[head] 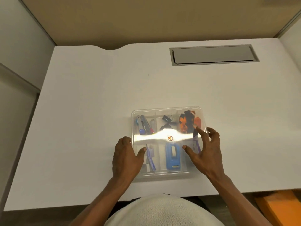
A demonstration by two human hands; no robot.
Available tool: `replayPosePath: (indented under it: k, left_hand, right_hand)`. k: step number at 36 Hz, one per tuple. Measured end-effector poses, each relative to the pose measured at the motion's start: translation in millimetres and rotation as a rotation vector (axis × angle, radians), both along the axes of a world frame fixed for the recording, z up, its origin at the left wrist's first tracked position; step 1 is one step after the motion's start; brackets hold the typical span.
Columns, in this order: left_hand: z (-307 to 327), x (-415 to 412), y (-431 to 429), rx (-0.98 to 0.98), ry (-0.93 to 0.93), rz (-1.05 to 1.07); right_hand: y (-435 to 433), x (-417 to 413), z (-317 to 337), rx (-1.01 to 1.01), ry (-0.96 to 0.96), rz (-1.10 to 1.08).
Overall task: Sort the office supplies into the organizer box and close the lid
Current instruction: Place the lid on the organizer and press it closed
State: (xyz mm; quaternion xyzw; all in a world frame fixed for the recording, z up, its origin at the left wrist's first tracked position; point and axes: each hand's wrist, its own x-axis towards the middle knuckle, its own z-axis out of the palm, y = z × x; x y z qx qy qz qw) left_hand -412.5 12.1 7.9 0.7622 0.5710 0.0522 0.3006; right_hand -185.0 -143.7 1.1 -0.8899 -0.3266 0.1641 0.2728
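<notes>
A clear plastic organizer box sits on the white desk near its front edge, with its transparent lid lying on top. Through the lid I see pens, black binder clips, orange and black items and a blue tape dispenser in separate compartments. My left hand grips the lid's left edge, thumb on top. My right hand rests on the lid's right side, fingers spread over the top and around the edge.
The white desk reaches back to a beige partition. A grey cable hatch is set into the desk at the back right. An orange object lies below the desk's front edge at the right.
</notes>
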Motion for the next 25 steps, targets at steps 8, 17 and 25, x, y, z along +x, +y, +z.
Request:
replayPosePath:
  k: [8, 17, 25]
  left_hand:
    - [-11.2, 12.9, -0.7, 0.106, 0.181, -0.092]
    - [-41.3, 4.0, -5.2, 0.023, 0.001, -0.109]
    - [-36.8, 15.0, -1.9, 0.242, -0.079, -0.326]
  right_hand:
    - [-2.4, -0.8, -16.7, -0.116, -0.191, 0.107]
    - [1.1, -0.8, -19.1, -0.173, -0.283, 0.201]
    - [0.5, 3.0, -18.9, -0.154, -0.266, 0.193]
